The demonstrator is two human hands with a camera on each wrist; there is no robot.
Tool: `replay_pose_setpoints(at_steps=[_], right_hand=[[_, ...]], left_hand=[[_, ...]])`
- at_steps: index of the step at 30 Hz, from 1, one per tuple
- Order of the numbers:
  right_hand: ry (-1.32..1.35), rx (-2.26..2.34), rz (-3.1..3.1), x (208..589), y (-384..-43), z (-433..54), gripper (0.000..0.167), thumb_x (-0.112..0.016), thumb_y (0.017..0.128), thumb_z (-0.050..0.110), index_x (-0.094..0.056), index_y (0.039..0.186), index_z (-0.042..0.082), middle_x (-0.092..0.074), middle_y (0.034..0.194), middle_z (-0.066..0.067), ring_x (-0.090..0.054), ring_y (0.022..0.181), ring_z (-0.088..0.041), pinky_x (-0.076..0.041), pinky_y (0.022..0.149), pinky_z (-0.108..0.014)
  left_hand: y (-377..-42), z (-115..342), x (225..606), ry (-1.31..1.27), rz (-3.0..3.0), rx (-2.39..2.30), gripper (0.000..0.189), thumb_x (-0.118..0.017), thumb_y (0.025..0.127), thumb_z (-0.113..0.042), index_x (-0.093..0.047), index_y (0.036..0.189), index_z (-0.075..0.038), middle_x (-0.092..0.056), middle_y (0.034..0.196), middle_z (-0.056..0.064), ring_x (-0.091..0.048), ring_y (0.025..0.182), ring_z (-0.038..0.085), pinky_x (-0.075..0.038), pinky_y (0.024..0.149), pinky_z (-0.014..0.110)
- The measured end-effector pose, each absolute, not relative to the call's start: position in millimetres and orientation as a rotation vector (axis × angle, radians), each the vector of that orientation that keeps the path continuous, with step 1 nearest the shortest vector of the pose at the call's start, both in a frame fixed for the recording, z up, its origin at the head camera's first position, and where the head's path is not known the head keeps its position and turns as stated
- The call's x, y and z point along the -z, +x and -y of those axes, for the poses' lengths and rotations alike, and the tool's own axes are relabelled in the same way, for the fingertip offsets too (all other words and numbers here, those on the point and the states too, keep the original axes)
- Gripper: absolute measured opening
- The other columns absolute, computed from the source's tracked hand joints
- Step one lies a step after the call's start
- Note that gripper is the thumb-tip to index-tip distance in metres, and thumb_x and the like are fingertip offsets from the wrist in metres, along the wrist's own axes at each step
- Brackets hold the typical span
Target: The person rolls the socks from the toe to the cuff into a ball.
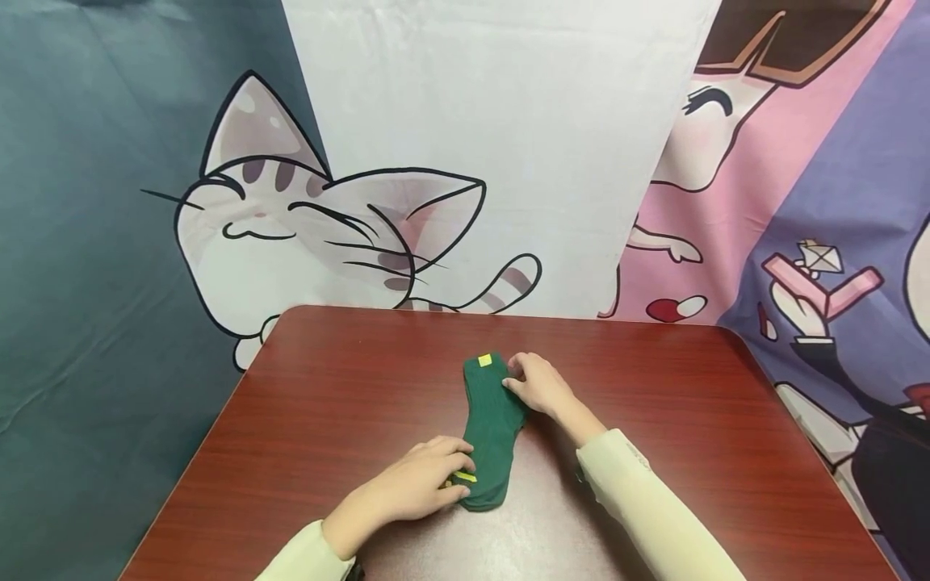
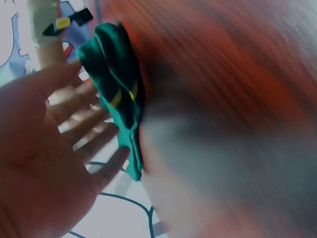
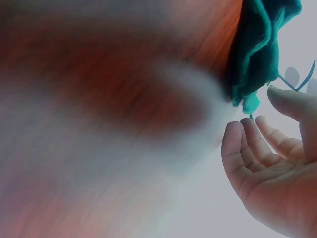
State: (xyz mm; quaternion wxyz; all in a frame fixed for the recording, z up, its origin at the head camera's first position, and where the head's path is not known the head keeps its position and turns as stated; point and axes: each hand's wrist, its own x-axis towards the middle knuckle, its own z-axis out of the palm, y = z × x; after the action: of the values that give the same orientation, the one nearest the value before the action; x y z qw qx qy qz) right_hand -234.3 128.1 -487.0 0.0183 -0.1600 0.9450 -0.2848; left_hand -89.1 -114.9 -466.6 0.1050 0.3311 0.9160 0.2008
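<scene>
- Head view: a cartoon-printed backdrop (image 1: 465,97) hung behind the work, presumably as a screen.
- The reddish-brown table (image 1: 349,387) bore the cloth's weight, which is likely why neither hand needed to clamp.
- The green socks (image 1: 494,432) lay near the table's middle, layered lengthwise, probably so that they made one flat stack between the hands.
- The left hand (image 1: 417,484) lay at their near end, fingers apart and loosely bent, perhaps to steady that edge.
- The right hand (image 1: 543,383) was at the far right edge, thumb and fingers parted; firm contact could not be told.
- A yellow patch (image 1: 485,361) marked the far end.
</scene>
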Motion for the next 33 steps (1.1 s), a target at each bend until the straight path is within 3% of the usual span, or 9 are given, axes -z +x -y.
replay_pose_setpoints(at_steps=[5, 10, 15, 24, 33], right_hand=[[-0.636, 0.988, -2.966, 482.6, -213.7, -133.3, 0.028, -0.073, 0.093, 0.016, -0.065, 0.116, 0.003, -0.065, 0.108, -0.011, -0.064, 0.099, -0.026, -0.053, 0.087, -0.043], [-0.793, 0.98, -2.959, 480.0, -189.0, -136.5, 0.027, -0.073, 0.093, 0.013, -0.067, 0.117, 0.003, -0.067, 0.115, -0.01, -0.064, 0.104, -0.026, -0.053, 0.091, -0.044], [-0.963, 0.926, -2.958, 479.6, -165.9, -141.6, 0.025, -0.074, 0.092, 0.013, -0.069, 0.114, 0.005, -0.068, 0.115, -0.007, -0.063, 0.111, -0.025, -0.051, 0.095, -0.045], [-1.166, 0.921, -2.959, 479.9, -130.3, -149.6, 0.023, -0.077, 0.088, 0.011, -0.07, 0.11, 0.008, -0.068, 0.111, -0.001, -0.063, 0.105, -0.018, -0.054, 0.088, -0.04], [-1.343, 0.794, -2.823, 480.6, -102.8, -147.5, 0.027, -0.075, 0.092, 0.018, -0.071, 0.117, 0.01, -0.067, 0.119, 0.003, -0.061, 0.113, -0.016, -0.053, 0.095, -0.038]], left_hand=[[-88.0, 121.6, 464.3, 1.159, -2.66, -0.513, 0.021, -0.069, 0.097, -0.028, -0.069, 0.118, -0.025, -0.061, 0.135, -0.005, -0.054, 0.13, 0.013, -0.048, 0.103, 0.042], [-84.9, 123.5, 466.4, 1.262, -2.678, -0.427, 0.03, -0.071, 0.095, -0.025, -0.069, 0.125, -0.019, -0.065, 0.132, -0.007, -0.055, 0.132, 0.013, -0.049, 0.102, 0.04], [-82.3, 125.3, 467.9, 1.274, -2.659, -0.398, 0.038, -0.069, 0.097, -0.028, -0.065, 0.134, -0.02, -0.064, 0.136, -0.008, -0.054, 0.134, 0.015, -0.048, 0.105, 0.042], [-79.5, 124.4, 473.7, 1.303, -2.673, -0.353, 0.041, -0.069, 0.096, -0.028, -0.064, 0.136, -0.021, -0.06, 0.142, -0.004, -0.052, 0.137, 0.018, -0.046, 0.106, 0.044], [-76.7, 119.4, 469.6, 1.3, -2.676, -0.227, 0.044, -0.066, 0.098, -0.031, -0.06, 0.141, -0.023, -0.057, 0.146, -0.004, -0.05, 0.138, 0.018, -0.046, 0.103, 0.042]])
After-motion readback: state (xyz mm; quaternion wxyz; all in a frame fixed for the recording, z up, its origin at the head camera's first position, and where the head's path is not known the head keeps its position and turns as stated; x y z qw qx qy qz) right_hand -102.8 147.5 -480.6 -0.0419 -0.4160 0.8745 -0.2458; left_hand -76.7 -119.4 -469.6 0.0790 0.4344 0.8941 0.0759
